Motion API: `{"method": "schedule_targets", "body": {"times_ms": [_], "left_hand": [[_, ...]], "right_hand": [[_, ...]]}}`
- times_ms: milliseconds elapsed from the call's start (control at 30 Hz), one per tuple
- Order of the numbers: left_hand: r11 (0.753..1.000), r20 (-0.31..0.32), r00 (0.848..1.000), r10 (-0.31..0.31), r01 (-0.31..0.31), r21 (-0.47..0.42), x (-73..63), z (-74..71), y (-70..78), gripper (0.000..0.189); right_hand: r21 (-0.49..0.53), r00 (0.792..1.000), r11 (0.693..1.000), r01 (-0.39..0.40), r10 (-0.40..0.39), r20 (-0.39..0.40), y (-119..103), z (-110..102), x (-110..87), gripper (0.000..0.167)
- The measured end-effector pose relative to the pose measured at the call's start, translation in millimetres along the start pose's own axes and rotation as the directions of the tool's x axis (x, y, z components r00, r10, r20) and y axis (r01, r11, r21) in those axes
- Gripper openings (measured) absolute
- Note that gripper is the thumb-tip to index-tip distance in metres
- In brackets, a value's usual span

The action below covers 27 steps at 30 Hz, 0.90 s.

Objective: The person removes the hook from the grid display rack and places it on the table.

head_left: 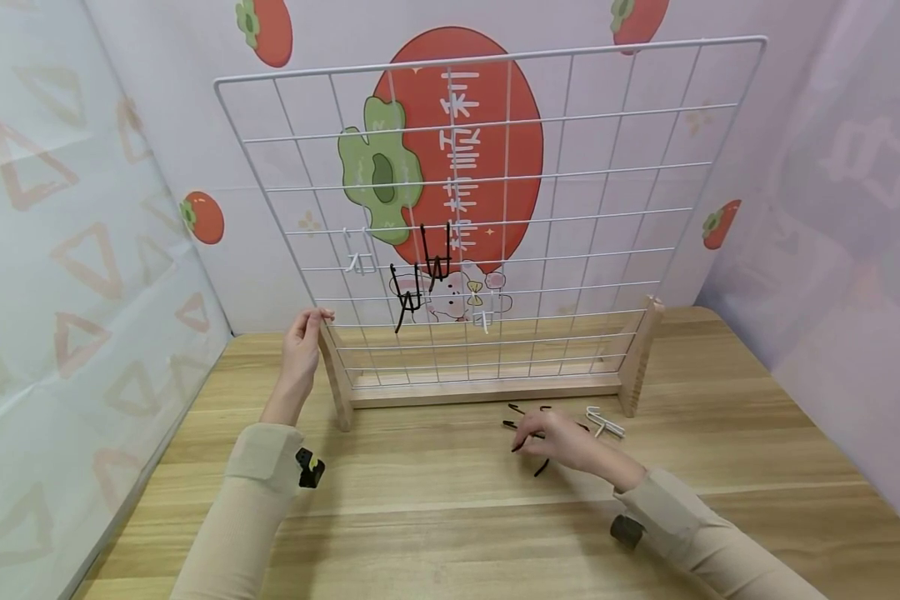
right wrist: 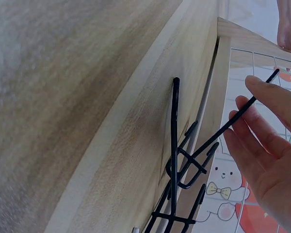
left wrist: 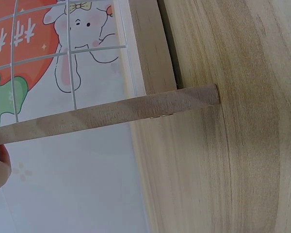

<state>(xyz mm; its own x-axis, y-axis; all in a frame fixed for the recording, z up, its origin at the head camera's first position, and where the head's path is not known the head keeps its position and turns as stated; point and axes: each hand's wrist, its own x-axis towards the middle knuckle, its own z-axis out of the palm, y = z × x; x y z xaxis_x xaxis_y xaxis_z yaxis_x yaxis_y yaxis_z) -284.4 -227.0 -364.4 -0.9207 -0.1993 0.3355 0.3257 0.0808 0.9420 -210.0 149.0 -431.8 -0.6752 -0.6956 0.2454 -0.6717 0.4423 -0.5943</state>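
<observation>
A white wire grid panel [head_left: 495,59] leans back in a wooden stand [head_left: 487,391]. My left hand [head_left: 303,337] grips the top of the stand's left upright [left wrist: 111,112], thumb and fingers at the wood near the grid's edge. In front of the stand, my right hand [head_left: 558,437] is down over black wire hooks on the table. Seen from the right wrist, its thumb and fingertips pinch the long prong of one black hook [right wrist: 223,128]. Another black hook [right wrist: 174,121] lies beside it, prong pointing up.
Two black hooks [head_left: 407,300] hang on the grid's lower left part. A white hook [head_left: 358,260] hangs left of them and another white hook [head_left: 482,319] lower to the right. White hooks [head_left: 606,422] lie right of my right hand. Patterned cloth [head_left: 607,192] stands behind.
</observation>
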Motion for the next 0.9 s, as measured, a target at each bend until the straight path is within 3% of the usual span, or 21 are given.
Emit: {"method": "schedule_targets", "body": {"times_ms": [300,533,900], "left_hand": [[1.000,0.002,1.000,-0.017,0.017,0.010,-2.3,1.9,6.1,0.031],[1.000,-0.002,1.000,-0.005,0.005,0.006,0.1,1.4,0.7,0.035],[1.000,-0.015,1.000,0.006,-0.007,-0.009,0.3,1.1,0.6,0.018]], "right_hand": [[-0.011,0.999,1.000,0.010,-0.009,0.039,-2.8,1.7,0.4,0.005],[-0.005,0.998,1.000,-0.003,0.003,0.069,-3.2,3.0,-0.9,0.007],[-0.021,0.994,1.000,0.000,0.002,0.105,-1.7,5.9,-1.9,0.011]]}}
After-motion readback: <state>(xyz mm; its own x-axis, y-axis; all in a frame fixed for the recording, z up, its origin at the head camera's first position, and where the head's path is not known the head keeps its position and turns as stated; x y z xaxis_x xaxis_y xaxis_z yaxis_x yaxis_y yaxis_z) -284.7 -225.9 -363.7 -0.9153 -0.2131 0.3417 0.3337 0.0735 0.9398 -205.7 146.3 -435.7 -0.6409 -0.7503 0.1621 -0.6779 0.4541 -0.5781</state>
